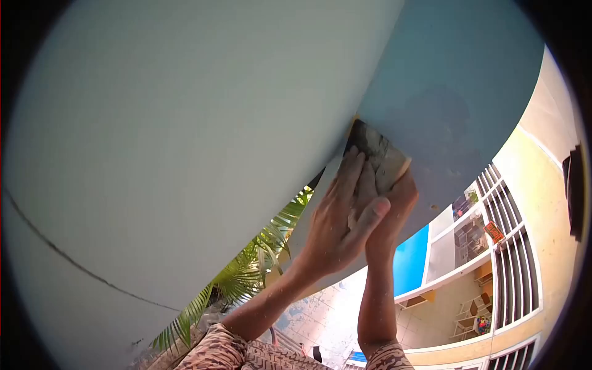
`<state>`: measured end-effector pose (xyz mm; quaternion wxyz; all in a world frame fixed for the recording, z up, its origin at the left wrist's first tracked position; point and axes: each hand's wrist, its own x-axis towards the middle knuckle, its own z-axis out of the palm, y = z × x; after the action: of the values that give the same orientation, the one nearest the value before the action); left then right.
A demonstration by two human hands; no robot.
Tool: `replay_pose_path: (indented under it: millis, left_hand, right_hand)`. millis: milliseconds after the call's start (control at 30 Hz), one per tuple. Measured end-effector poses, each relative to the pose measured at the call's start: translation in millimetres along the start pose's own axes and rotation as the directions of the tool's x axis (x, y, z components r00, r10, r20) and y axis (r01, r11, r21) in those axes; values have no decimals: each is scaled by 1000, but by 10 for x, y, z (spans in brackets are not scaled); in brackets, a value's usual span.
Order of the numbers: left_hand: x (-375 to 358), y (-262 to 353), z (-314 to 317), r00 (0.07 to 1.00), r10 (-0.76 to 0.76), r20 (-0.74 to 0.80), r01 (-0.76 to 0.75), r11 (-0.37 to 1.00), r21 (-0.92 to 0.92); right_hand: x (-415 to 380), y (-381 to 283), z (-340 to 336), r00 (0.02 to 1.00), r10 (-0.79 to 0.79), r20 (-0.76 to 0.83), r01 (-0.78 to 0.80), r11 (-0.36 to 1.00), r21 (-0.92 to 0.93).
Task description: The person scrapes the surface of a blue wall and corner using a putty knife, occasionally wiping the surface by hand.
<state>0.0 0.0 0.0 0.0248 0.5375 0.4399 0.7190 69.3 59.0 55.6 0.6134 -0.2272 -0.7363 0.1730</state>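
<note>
A worn rectangular sanding block (pixel 383 155), dark at one end and cream at the other, lies flat against the blue-grey painted surface (pixel 456 80). My left hand (pixel 339 219) presses on it with the fingers stretched up over its lower part, thumb pointing right. From below and the right, my right hand (pixel 398 200) grips the block's pale end, partly hidden behind my left hand. A damp-looking darker patch (pixel 441 117) marks the surface right of the block.
A large pale wall (pixel 172 135) with a long dark crack fills the left, meeting the blue-grey face at an edge. Green palm leaves (pixel 240 271) show beneath. Lower right, white barred windows (pixel 515 265), a bright blue panel (pixel 412 262) and tiled floor (pixel 320 308) lie far below.
</note>
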Motion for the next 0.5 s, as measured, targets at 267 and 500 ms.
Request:
replay_pose_path:
  millis: [267,500]
  left_hand:
    - [-20,44,132,999,33,22,-30,994,-102]
    - [-55,-151,218,994,14,-108,-10,999,40]
  right_hand:
    - [361,-81,-329,973,49,224,0,977,-212]
    - [878,-191,-411,872,-166,461,345,875,-338]
